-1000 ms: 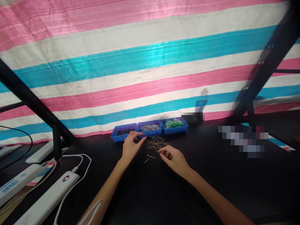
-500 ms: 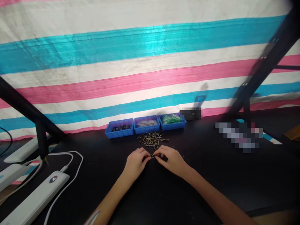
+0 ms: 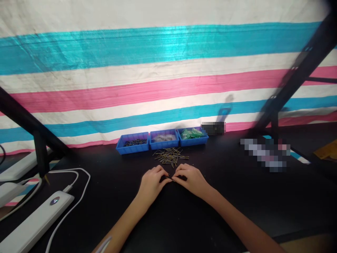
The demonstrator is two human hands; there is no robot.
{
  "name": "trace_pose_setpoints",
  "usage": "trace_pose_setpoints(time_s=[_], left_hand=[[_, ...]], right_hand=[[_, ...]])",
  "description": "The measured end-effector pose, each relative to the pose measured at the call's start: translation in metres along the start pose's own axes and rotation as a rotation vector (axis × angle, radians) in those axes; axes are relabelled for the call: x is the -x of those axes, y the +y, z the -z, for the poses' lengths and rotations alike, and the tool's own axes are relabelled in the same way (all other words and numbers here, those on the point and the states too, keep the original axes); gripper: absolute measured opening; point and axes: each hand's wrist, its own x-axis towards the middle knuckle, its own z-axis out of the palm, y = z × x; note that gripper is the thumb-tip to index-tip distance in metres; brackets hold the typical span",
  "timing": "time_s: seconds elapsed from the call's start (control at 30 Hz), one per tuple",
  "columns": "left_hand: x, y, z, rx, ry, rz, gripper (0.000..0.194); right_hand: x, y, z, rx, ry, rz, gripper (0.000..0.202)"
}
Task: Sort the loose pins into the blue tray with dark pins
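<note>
At the middle of the black table, my left hand (image 3: pixel 152 181) and my right hand (image 3: pixel 192 179) meet at the fingertips. Each is closed in a pinch between thumb and index finger. A thin metal rod (image 3: pixel 169 177) shows slightly between them, mostly covered by the fingers; its exact kind is too small to make out. Just beyond the fingers lies a loose pile of thin, brass-coloured and dark metal rods (image 3: pixel 171 156), pointing in many directions.
Behind the pile stand three blue bins in a row: one with dark rods (image 3: pixel 119 149), one with clear packets (image 3: pixel 164 144), one with green packets (image 3: pixel 195 141). White power banks (image 3: pixel 39 225) and a cable (image 3: pixel 85 193) lie left. Black frame legs (image 3: pixel 295 77) slope at both sides.
My fingertips have drawn closer together, and the thumbs now nearly touch. The thin piece between them shows less. The view has shifted slightly; the pile and bins look the same.
</note>
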Motion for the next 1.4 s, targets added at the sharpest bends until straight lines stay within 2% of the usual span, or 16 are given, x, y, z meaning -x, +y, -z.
trace_pose_setpoints(time_s=[0.23,0.43,0.57,0.7,0.83,1.03,1.2,1.4], left_hand=[[0.000,0.000,-0.001,0.026,-0.026,-0.001,0.014],[-0.002,0.004,0.004,0.088,-0.072,0.033,0.015],[0.000,0.008,0.004,0.188,-0.035,0.059,0.016],[0.000,0.010,0.003,0.345,0.056,0.115,0.019],[-0.002,0.010,0.001,0.470,0.149,0.152,0.018],[-0.003,0.010,-0.002,0.533,0.166,0.166,0.018],[-0.004,0.007,-0.001,0.538,0.235,0.180,0.018],[-0.001,0.010,-0.005,0.547,0.181,0.112,0.017]], right_hand=[[0.001,0.000,0.001,-0.007,-0.030,0.025,0.011],[0.000,0.001,-0.001,-0.044,0.038,-0.002,0.010],[-0.001,-0.001,0.002,-0.140,0.094,-0.047,0.010],[-0.001,-0.001,0.001,-0.186,0.135,-0.071,0.013],[0.000,-0.002,-0.007,-0.198,0.095,-0.022,0.013],[0.002,-0.006,-0.013,-0.199,0.062,0.008,0.012],[-0.001,-0.003,-0.004,-0.261,0.165,-0.045,0.014],[-0.003,-0.006,0.001,-0.338,0.248,-0.037,0.014]])
